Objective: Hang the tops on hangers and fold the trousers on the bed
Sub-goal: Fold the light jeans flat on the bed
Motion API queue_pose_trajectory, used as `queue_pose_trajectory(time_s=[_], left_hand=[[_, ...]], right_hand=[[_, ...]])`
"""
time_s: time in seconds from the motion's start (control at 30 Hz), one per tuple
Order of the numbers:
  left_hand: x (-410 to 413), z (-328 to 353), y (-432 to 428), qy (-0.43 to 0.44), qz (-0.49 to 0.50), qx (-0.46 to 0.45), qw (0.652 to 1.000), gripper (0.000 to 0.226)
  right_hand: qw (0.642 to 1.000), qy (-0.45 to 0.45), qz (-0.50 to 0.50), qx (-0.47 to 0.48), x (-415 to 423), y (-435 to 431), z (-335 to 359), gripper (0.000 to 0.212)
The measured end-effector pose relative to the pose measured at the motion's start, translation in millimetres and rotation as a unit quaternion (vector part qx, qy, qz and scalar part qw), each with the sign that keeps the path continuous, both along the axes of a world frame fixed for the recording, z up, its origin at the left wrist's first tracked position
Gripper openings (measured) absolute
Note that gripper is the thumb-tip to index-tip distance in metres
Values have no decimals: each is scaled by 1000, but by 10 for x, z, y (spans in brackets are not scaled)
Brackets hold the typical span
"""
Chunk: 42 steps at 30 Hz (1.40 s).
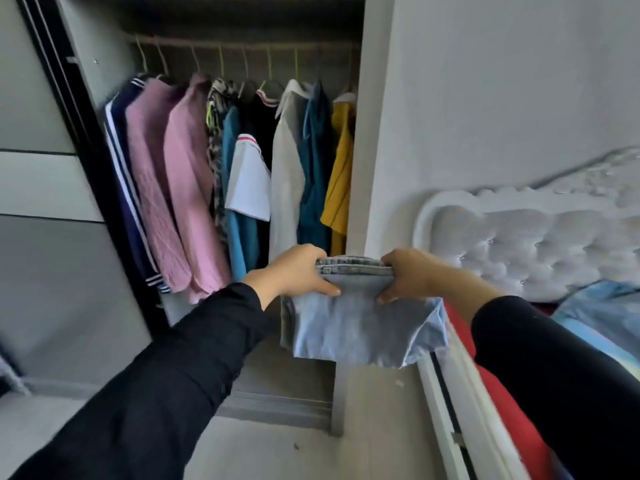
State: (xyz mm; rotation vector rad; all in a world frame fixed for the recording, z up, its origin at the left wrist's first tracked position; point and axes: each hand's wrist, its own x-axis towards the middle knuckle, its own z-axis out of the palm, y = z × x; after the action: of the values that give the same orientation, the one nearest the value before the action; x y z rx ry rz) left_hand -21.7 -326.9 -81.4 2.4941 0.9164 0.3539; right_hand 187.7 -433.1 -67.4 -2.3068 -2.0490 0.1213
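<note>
A folded pair of light blue jeans (360, 330) is held out in the air in front of the open wardrobe. My left hand (298, 271) grips its left side and my right hand (412, 275) grips its right side, thumbs on top near the waistband. Several tops (194, 174) hang on hangers from the wardrobe rail (242, 46): navy, pink, patterned, blue, white, teal and yellow. The bed (485, 393) with red cover lies at the lower right under my right arm.
A white tufted headboard (540, 244) stands against the wall at right. A light blue garment (602, 306) lies on the bed. The wardrobe's sliding door (41, 188) is pushed to the left. Grey floor lies below.
</note>
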Motion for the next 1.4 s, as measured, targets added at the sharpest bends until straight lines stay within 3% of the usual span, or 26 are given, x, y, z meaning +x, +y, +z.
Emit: queue_pose_trajectory(time_s=[0.23,0.53,0.6,0.77,0.97,1.13,1.23,1.33,1.4], left_hand=[[-841,-646,1285,28,82,-30,996,37],[-1362,-1996,2845,122,118,-126,978,40],[-1484,-2421,3133,137,125,-142,972,26],[-1791,-3655,3768,180,126,-179,959,16],[-2018,-5439,4570,211,104,-199,951,27],[-2094,-6660,5272,181,98,-107,973,22],[-2085,-7074,5604,149,109,-12,983,30],[-2083,-7396,5838,116,124,97,981,19],[-2114,-7680,5902,119,148,154,970,35]], right_hand=[[995,-7,95,-35,-788,1585,-602,39],[985,46,104,-127,-1358,3267,-2042,35],[985,48,100,-135,-1513,3552,-2444,31],[981,65,82,-163,-1875,4101,-3776,26],[981,51,55,-181,-2139,4807,-5605,39],[991,17,49,-127,-2225,5547,-6829,38],[997,-17,19,-78,-2218,5935,-7285,39],[999,-43,-6,1,-2275,6197,-7587,35],[996,-61,-22,54,-2382,6248,-7850,43]])
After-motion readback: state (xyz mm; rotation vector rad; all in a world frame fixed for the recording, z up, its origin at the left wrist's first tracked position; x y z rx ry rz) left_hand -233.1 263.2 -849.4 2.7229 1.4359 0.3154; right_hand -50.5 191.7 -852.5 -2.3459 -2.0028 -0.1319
